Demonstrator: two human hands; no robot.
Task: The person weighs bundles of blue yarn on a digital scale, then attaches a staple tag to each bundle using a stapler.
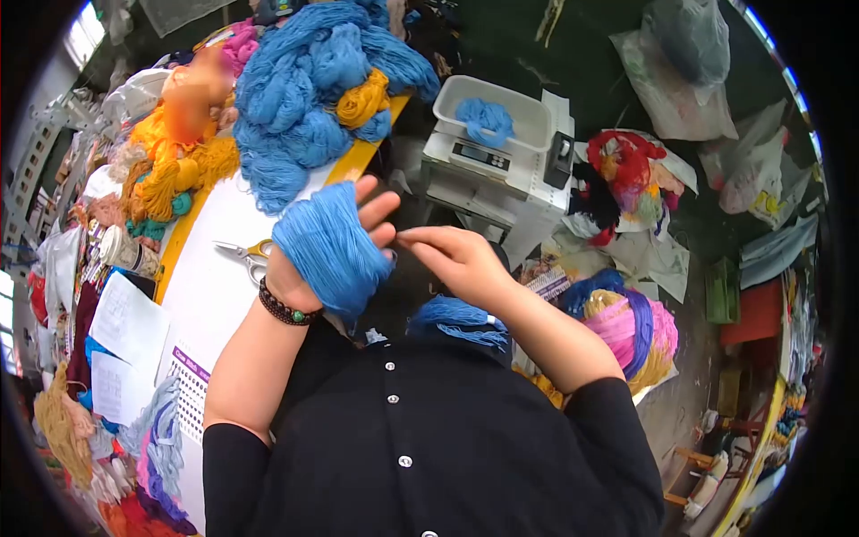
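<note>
Head-worn view from above, facing forward and down, wide and close.

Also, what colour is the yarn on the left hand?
The yarn is blue, clearest in the head view.

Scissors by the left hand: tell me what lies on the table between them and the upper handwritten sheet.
Nothing: the head view shows only bare white tabletop between the scissors and the upper sheet.
</note>
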